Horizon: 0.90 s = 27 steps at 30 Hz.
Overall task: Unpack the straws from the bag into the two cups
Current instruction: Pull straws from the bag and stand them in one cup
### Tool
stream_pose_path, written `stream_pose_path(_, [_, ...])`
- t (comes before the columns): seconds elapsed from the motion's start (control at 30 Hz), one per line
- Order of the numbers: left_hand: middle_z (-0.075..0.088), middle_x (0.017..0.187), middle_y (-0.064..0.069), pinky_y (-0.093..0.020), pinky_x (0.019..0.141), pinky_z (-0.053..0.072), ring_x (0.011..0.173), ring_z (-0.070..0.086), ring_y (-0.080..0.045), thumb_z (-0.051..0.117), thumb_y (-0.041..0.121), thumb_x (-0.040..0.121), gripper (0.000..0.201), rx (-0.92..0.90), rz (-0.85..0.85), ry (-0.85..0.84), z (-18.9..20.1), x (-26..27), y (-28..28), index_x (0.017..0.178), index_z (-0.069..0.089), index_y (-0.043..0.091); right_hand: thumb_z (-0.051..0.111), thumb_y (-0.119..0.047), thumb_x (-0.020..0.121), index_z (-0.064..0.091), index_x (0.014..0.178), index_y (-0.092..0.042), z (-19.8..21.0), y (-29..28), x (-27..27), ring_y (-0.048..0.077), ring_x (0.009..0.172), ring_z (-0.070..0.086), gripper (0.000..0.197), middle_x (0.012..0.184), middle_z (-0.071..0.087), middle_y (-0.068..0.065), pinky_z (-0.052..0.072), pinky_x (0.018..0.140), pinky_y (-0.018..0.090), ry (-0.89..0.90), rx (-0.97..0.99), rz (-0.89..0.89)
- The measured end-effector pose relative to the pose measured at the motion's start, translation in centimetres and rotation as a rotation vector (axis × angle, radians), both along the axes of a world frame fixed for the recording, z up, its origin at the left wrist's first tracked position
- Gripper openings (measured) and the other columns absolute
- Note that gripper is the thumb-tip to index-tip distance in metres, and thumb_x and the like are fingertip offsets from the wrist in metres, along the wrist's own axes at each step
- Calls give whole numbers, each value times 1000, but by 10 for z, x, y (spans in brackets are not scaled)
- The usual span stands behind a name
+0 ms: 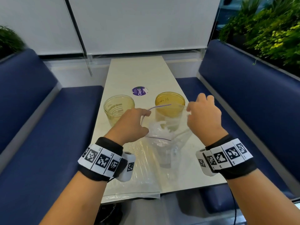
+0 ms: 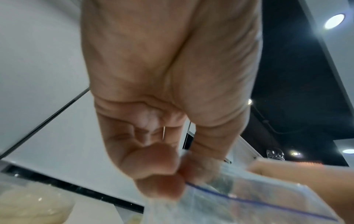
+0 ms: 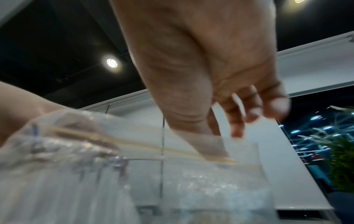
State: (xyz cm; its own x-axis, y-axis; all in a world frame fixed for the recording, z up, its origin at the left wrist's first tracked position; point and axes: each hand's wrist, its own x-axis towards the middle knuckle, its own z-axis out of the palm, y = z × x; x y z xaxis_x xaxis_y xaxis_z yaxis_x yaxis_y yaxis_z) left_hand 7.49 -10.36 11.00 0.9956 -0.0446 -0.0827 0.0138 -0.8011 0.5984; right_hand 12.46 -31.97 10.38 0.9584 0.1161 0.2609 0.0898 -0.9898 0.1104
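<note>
A clear zip bag (image 1: pixel 164 143) with a blue seal line stands lifted off the table, its mouth spread wide. My left hand (image 1: pixel 131 124) pinches the bag's left rim (image 2: pixel 193 178) between thumb and fingers. My right hand (image 1: pixel 203 114) pinches the right rim (image 3: pixel 220 145). Clear wrapped straws (image 1: pixel 159 129) show as a pale bundle inside the bag. Two yellowish translucent cups stand beyond the hands: the left cup (image 1: pixel 119 108) and the right cup (image 1: pixel 169 101), which is partly hidden behind the bag.
A second flat clear bag (image 1: pixel 138 176) lies on the white table (image 1: pixel 138 70) near its front edge, under my left wrist. A round purple sticker (image 1: pixel 139 91) sits behind the cups. Blue benches (image 1: pixel 40 127) flank the narrow table on both sides.
</note>
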Motion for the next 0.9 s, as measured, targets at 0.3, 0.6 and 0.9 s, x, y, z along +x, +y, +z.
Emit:
stream_pose_path(0.3, [62,130,0,-23,83,43,104,63,-30,62,1,80,56,-146,-6,-195,-26,3,-13,134,60,16,42,-58,98,59,127,-26,-10,63,2,24,103,66,46,114,68,0,53,83,38,253,-2,436])
stream_pose_path(0.6, [63,127,13,-33,94,51,111,60,-18,64,8,78,57,-79,62,-224,-39,2,-2,133,60,23,39,-29,107,55,124,-14,-22,63,13,27,91,67,27,102,68,7,38,63,34,224,-178,493])
stream_pose_path(0.9, [49,116,11,-27,87,48,99,51,-6,84,55,68,83,-81,88,-257,-48,3,-15,138,52,22,48,-7,101,59,114,-8,-17,61,19,29,89,63,17,102,69,11,35,66,30,165,63,494])
